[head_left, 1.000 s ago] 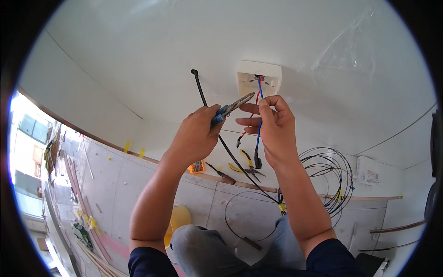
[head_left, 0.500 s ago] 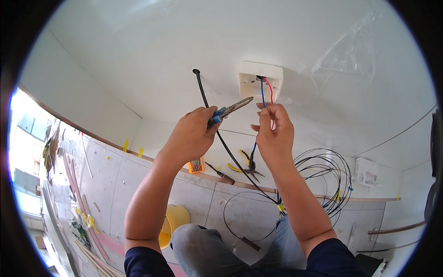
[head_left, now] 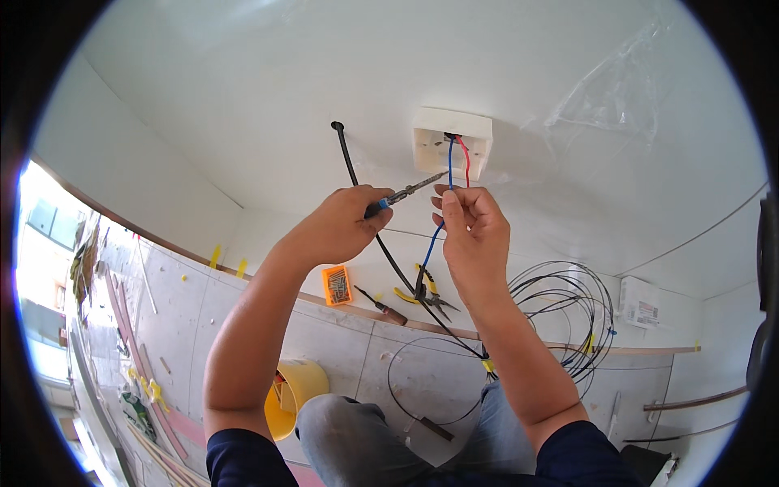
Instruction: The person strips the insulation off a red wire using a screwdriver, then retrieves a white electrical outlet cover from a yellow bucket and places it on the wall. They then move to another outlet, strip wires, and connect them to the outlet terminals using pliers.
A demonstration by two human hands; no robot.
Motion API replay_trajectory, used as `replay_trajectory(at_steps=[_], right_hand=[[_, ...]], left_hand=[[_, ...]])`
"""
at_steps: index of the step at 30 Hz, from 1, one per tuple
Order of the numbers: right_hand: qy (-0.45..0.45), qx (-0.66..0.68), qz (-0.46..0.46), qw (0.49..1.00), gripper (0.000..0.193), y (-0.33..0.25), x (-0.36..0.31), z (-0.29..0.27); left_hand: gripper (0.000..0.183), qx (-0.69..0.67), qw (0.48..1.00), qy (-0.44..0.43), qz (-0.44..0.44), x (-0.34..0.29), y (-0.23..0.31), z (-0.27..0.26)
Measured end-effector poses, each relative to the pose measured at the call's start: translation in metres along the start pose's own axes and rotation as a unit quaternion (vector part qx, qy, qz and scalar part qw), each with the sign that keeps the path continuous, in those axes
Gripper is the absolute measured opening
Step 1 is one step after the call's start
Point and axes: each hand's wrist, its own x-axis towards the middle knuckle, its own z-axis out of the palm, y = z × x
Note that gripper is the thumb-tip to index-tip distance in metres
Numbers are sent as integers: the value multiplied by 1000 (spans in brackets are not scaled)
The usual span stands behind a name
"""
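Observation:
My left hand [head_left: 337, 226] is closed around blue-handled wire strippers [head_left: 412, 190], whose long metal jaws point to the upper right. Their tip reaches the blue wire [head_left: 451, 161], just below a white square wall box [head_left: 421, 150]. My right hand [head_left: 480, 247] pinches the blue wire under the tip; its loose end hangs below the fingers. A red wire [head_left: 466, 165] also comes out of the box and passes behind my right fingers. Whether the jaws are closed on the blue wire, I cannot tell.
A black cable [head_left: 346, 154] runs from a wall hole down behind my left hand. Lower down lie an orange box of screws [head_left: 337, 286], a screwdriver [head_left: 389, 314] and yellow-handled pliers [head_left: 434, 299]. Coiled black cable [head_left: 604, 316] sits at right; a yellow bucket [head_left: 312, 381] stands below.
The strippers have turned edge-on, and their tip has come to the blue wire. My right hand has shifted slightly left and down, still pinching the wire.

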Motion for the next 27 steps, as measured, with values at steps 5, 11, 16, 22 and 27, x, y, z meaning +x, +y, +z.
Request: replay_trajectory(at_steps=[5,11,16,22,27], right_hand=[[4,19,-5,1000,14,3,-1,1],[-3,12,4,1000,15,3,1,-2],[0,1,-15,1000,13,7,3,-4],[5,-17,-45,999,10,14,4,-4],[5,-20,-32,999,10,11,2,-4]], left_hand=[[36,47,991,22,122,12,-21,8],[40,99,988,5,121,17,-2,-5],[46,146,982,-14,121,22,8,-14],[48,166,979,-52,110,29,7,-23],[42,134,982,-116,61,34,15,-31]])
